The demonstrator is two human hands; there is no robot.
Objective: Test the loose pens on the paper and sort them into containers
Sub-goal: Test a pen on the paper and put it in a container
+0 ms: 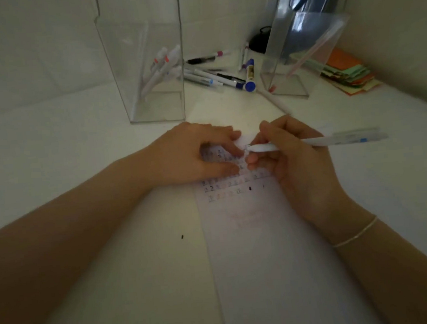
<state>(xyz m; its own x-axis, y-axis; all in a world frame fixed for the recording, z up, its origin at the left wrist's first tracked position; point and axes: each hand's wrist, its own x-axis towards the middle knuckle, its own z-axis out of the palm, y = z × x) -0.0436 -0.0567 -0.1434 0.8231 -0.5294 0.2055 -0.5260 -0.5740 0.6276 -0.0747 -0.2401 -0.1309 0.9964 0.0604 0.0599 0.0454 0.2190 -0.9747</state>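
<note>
My right hand (291, 155) grips a white pen (333, 141) with a blue mark, its tip down on the strip of paper (260, 247) among rows of small test marks. My left hand (196, 153) rests on the paper's top left, fingers pressing it flat. Behind my hands, a pile of loose pens (216, 77) lies on the table. A tall clear container (148, 64) at the left holds several white pens. A second clear container (298, 50) at the right holds one pink pen.
A stack of coloured paper notes (348, 74) lies at the far right by the wall. A small black object (259, 42) sits behind the loose pens. A thick blue-capped marker (250, 75) lies in the pile. The table is white.
</note>
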